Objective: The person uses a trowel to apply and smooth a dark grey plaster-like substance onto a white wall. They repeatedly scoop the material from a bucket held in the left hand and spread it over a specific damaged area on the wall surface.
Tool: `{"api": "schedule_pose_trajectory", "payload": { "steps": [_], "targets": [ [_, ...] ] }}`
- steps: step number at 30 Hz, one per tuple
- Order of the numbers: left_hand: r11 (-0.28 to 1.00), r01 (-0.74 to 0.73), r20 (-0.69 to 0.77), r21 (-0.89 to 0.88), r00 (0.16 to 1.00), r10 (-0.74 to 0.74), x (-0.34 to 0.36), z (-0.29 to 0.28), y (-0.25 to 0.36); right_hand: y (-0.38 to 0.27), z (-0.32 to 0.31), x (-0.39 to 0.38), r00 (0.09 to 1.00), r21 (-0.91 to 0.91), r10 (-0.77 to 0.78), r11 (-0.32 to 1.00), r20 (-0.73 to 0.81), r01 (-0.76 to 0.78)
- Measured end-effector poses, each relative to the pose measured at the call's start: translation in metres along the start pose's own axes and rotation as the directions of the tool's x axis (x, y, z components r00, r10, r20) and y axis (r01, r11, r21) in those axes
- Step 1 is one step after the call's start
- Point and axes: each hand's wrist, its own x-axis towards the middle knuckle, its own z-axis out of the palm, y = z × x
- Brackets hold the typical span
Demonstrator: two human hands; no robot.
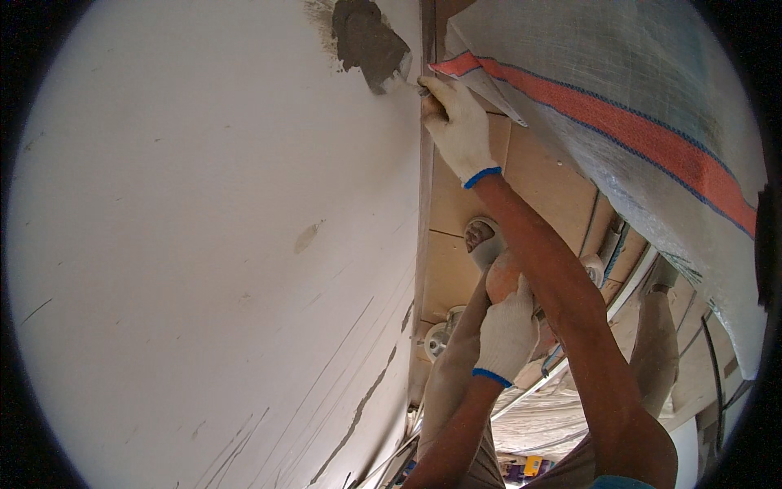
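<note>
My right hand (456, 126), in a white knit glove with a blue cuff, grips a small scraper or trowel (399, 81) at the edge of a dark grey mortar patch (362, 45) on the white wall (204, 179). Lower down, my left hand (505, 334), also gloved, grips a reddish, rounded object (505, 273), partly hidden by my right forearm; I cannot make out what it is.
A woven white sack (619, 65) with a red stripe fills the upper right. Below are a tan tiled floor (456, 196), my sandalled foot (481, 236), a shiny round metal object (440, 338), a pale rail (631, 285) and dark cables (713, 367).
</note>
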Motion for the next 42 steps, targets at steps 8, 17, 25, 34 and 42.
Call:
{"api": "schedule_pose_trajectory", "payload": {
  "steps": [8, 17, 25, 34, 42],
  "targets": [
    [1.000, -0.002, -0.012, -0.006, 1.000, 0.002, 0.000, 0.001, -0.001, 0.012, 0.005, 0.013, 1.000, -0.064, 0.014, 0.998, -0.003, -0.015],
    [0.999, 0.033, 0.047, -0.018, 0.998, -0.032, 0.000, -0.009, 0.003, 0.018, 0.012, 0.024, 1.000, -0.089, -0.003, 0.996, -0.028, 0.001],
    [0.999, 0.045, 0.055, -0.030, 0.998, -0.044, -0.001, -0.010, 0.002, 0.029, 0.016, 0.039, 0.998, -0.042, 0.035, 0.998, -0.057, -0.037],
    [1.000, 0.020, 0.013, 0.015, 1.000, -0.020, -0.003, -0.010, 0.003, 0.027, 0.026, 0.034, 0.994, 0.085, 0.098, 0.992, -0.041, -0.095],
    [0.999, 0.015, 0.057, 0.037, 0.998, -0.018, 0.000, -0.009, 0.008, 0.024, 0.010, 0.002, 0.988, 0.046, 0.151, 0.987, 0.028, -0.152]
  ]
}}
